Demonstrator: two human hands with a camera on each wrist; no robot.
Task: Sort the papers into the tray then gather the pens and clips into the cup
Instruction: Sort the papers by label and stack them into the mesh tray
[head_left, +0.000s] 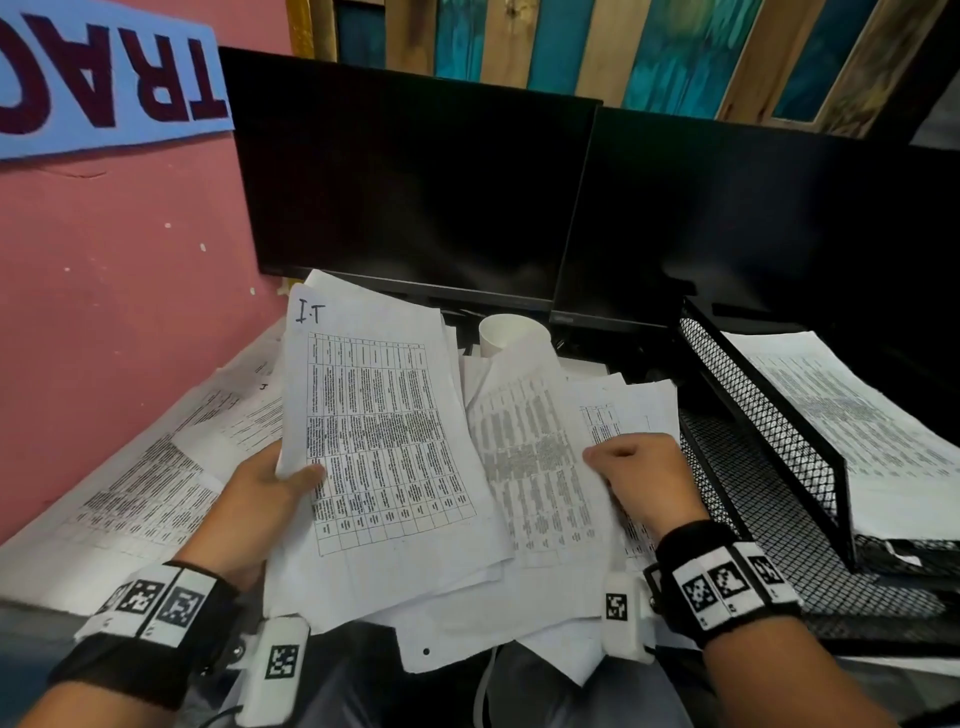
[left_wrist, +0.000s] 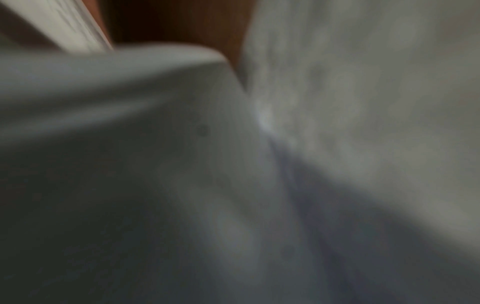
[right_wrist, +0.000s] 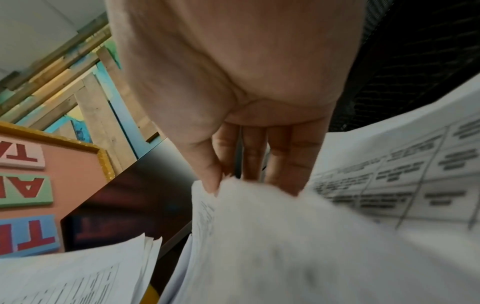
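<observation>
Head view: left hand (head_left: 260, 499) grips a raised sheaf of papers (head_left: 384, 436) at its near-left edge, thumb on top over the printed table, fingers hidden under; top sheet has "I.T" handwritten at its far-left corner; sheaf tilts up w/ far end toward the monitors (head_left: 415, 176). Right hand (head_left: 641, 480) sits on a second bundle (head_left: 540, 457) just right of the first, fingers curled over its edge, thumb on top, so clamped on paper. More loose sheets (head_left: 156, 467) spread over the desk to the left, along the pink wall (head_left: 114, 291). White cup (head_left: 511, 335) stands upright at the far side, between the papers & the monitors' base, partly hidden by sheets. Black mesh tray (head_left: 769, 410) stands right of the hands; its upper tier already holds a flat stack of printed pages (head_left: 852, 426); lower tier's mesh floor shows near the right wrist. Pens & clips: can't make any out.

Left wrist view: blurred & dim; only grey-white paper (left_wrist: 155, 102) close to the lens, plus a sheet edge at upper left; grip can't be told from here.

Right wrist view: palm of right hand (right_wrist: 233, 82) fills the top; fingers (right_wrist: 253, 156) point down behind the paper bundle (right_wrist: 285, 236), thumb pressing its front edge, i.e. pinching it; printed-table sheet (right_wrist: 405, 174) to the right; dark monitor (right_wrist: 130, 205) & lettered wall signs (right_wrist: 26, 185) to the left.
</observation>
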